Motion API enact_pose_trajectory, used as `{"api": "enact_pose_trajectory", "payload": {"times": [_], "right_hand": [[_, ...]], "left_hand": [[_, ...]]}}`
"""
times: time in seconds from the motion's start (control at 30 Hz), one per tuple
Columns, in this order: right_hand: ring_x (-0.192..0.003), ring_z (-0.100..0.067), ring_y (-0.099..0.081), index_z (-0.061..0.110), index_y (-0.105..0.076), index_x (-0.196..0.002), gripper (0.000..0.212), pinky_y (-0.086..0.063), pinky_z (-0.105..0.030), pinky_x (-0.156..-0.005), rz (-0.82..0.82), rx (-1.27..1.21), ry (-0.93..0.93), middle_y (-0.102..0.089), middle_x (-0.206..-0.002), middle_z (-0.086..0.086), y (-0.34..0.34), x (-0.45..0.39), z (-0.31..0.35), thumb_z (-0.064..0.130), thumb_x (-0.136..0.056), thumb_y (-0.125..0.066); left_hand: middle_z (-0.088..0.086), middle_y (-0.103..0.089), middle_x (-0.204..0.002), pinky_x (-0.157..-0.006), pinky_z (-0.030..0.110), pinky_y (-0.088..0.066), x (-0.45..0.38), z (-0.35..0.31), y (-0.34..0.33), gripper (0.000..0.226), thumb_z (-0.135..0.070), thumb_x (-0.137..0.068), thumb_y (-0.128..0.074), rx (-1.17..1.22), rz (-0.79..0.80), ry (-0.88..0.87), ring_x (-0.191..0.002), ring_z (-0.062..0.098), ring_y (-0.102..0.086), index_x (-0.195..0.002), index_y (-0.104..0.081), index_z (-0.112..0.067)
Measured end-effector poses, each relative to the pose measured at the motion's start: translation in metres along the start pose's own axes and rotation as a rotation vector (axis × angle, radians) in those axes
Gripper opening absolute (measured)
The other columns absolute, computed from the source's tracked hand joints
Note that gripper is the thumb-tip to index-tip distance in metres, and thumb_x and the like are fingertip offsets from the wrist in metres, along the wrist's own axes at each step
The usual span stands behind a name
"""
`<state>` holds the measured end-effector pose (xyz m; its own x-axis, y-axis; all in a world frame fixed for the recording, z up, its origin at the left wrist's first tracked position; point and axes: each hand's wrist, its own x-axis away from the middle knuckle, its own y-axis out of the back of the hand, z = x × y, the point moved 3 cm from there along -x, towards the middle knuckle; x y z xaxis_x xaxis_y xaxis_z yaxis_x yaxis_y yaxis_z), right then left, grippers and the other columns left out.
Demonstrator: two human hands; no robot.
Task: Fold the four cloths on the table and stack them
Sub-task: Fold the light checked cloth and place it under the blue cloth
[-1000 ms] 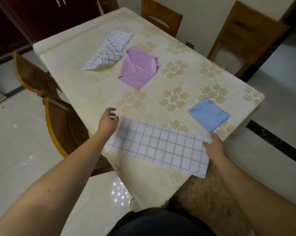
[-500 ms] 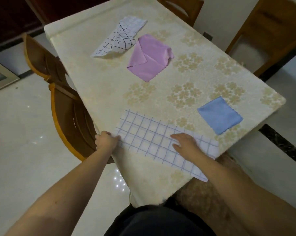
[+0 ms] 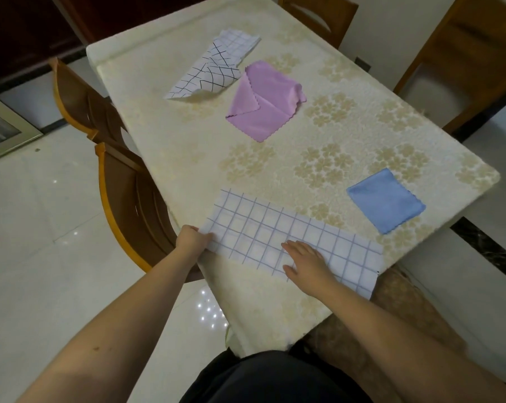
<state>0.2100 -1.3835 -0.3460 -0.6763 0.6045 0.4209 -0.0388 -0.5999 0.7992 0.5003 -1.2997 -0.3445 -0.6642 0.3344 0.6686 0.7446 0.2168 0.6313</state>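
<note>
A white cloth with a blue grid [image 3: 275,228] lies as a long strip along the near edge of the table [image 3: 188,158]. My left hand [image 3: 191,239] pinches its left end at the table's corner. My right hand [image 3: 305,258] rests flat on the strip's middle, fingers spread. A small folded blue cloth [image 3: 385,199] sits at the right edge. A crumpled purple cloth [image 3: 263,100] lies at mid-table, and a rumpled white cloth with a black grid [image 3: 214,68] lies beyond it.
Two wooden chairs [image 3: 129,199] stand tucked along the table's left side, and further chairs [image 3: 464,53] stand at the far right. The table has a pale flowered cover. The floor around is glossy white tile.
My left hand dropped from the strip's far left corner to its near left end and gripped it. My right hand left the right end and now presses the middle.
</note>
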Motion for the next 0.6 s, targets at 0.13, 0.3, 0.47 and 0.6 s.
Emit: {"api": "enact_pose_trajectory", "payload": {"times": [0.13,0.3,0.47,0.6], "right_hand": [[-0.147,-0.017,-0.011,0.022,-0.018,-0.152,0.058,-0.012,-0.036,-0.120,-0.007,0.006,-0.031,-0.016,-0.160,0.003,-0.002,0.000,0.002,0.039,-0.100,-0.039],[-0.148,-0.017,-0.009,0.023,-0.017,-0.152,0.060,-0.011,-0.037,-0.120,0.007,-0.003,-0.053,-0.015,-0.160,0.003,-0.003,0.005,0.008,0.041,-0.099,-0.038],[-0.148,-0.017,-0.007,0.023,-0.014,-0.152,0.061,-0.010,-0.037,-0.120,0.020,0.004,-0.062,-0.012,-0.161,0.004,-0.004,0.009,0.014,0.042,-0.099,-0.038],[-0.148,-0.016,-0.008,0.025,-0.015,-0.152,0.063,-0.011,-0.037,-0.120,0.027,-0.039,-0.067,-0.013,-0.160,0.005,-0.008,0.008,0.016,0.045,-0.098,-0.039]], "left_hand": [[0.017,-0.051,-0.121,-0.088,0.047,-0.054,-0.004,0.005,0.004,0.069,-0.042,-0.078,-0.074,-0.051,-0.010,0.058,-0.106,0.038,-0.056,-0.130,-0.045,-0.006],[0.016,-0.043,-0.124,-0.093,0.045,-0.052,-0.002,0.005,0.005,0.061,-0.050,-0.083,-0.066,-0.229,-0.010,0.044,-0.108,0.036,-0.050,-0.126,-0.054,-0.008],[0.013,-0.061,-0.112,-0.090,0.046,-0.053,0.001,0.003,0.004,0.047,-0.036,-0.089,-0.063,-0.057,0.010,-0.143,-0.101,0.034,-0.059,-0.124,-0.057,-0.005],[0.013,-0.063,-0.109,-0.086,0.046,-0.055,0.003,-0.002,0.024,0.038,-0.033,-0.088,-0.062,0.072,-0.064,-0.229,-0.096,0.032,-0.062,-0.116,-0.058,-0.008]]}}
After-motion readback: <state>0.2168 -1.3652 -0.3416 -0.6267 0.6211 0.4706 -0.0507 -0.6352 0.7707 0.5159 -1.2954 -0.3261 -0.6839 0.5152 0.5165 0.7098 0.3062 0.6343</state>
